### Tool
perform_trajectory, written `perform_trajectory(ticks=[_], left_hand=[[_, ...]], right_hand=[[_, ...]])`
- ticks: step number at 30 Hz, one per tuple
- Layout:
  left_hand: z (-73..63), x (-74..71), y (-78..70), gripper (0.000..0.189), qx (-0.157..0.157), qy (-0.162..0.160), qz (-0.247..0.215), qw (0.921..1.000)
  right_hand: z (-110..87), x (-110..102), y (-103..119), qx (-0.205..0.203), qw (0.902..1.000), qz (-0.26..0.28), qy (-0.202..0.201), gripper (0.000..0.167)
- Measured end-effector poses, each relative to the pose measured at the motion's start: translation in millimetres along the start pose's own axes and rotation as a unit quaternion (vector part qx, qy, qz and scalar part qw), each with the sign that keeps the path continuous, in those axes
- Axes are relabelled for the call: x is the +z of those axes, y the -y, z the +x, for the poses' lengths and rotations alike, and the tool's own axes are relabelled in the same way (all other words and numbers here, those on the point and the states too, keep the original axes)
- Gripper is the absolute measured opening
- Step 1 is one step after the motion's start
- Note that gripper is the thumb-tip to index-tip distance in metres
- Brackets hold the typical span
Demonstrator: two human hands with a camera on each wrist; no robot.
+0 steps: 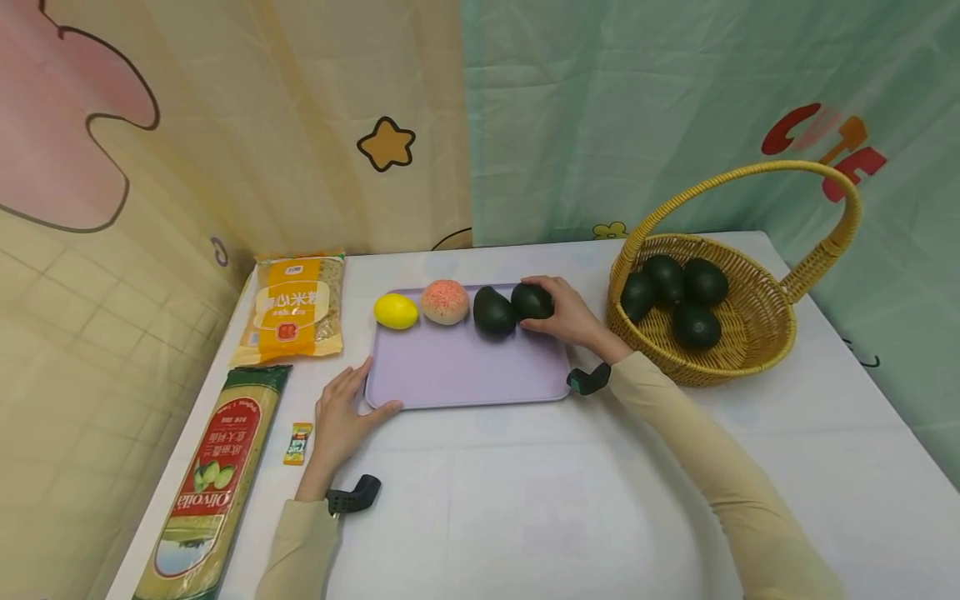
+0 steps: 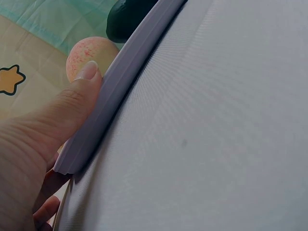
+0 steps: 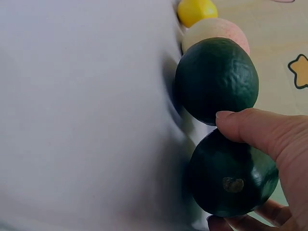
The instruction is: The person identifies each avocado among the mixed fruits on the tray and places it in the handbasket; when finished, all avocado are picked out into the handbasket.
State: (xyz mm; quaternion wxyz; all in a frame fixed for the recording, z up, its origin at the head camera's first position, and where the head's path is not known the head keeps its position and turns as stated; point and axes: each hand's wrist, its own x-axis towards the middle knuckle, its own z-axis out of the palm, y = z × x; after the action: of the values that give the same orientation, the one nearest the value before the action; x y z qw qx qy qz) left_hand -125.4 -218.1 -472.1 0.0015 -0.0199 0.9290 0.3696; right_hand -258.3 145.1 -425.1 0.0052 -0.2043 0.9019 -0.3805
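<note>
My right hand [image 1: 564, 310] grips a dark green avocado [image 3: 233, 178] at the back right of a lilac tray [image 1: 465, 367], thumb on one side and fingers round the other. Beside it on the tray rests another avocado [image 1: 492, 313]. Further left along the tray's back edge sit a peach [image 1: 446, 302] with pink speckles and a yellow lemon [image 1: 396, 311]. My left hand [image 1: 347, 417] is at the tray's front left corner, fingers spread along the left side. In the left wrist view its thumb [image 2: 86, 79] lies over the tray's rim [image 2: 115, 91].
A yellow wicker basket [image 1: 761, 333] with a tall handle stands at the right, several avocados [image 1: 696, 326] in it. To the left lie a bag of millet [image 1: 294, 308], a long pack of spaghetti [image 1: 213, 483] and a small candy packet [image 1: 297, 443]. A printed curtain [image 1: 540, 125] hangs behind the table.
</note>
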Motion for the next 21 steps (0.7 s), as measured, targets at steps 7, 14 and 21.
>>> perform_trajectory(ticks=[7,14,21], left_hand=[[-0.2,0.4,0.7,0.095,0.0,0.0,-0.001,1.0],[-0.3,1.1,0.5,0.094,0.0,0.001,0.0,1.0],[0.1,0.3,0.6,0.095,0.0,0.001,-0.001,1.0]], right_hand=[[-0.4,1.6,-2.0,0.01,0.9999,0.001,-0.004,0.068],[-3.2,1.1,-6.2,0.011,0.9997,0.011,-0.018,0.067],[-8.3,-3.8,-8.5,-0.003,0.9991,0.021,-0.038,0.067]])
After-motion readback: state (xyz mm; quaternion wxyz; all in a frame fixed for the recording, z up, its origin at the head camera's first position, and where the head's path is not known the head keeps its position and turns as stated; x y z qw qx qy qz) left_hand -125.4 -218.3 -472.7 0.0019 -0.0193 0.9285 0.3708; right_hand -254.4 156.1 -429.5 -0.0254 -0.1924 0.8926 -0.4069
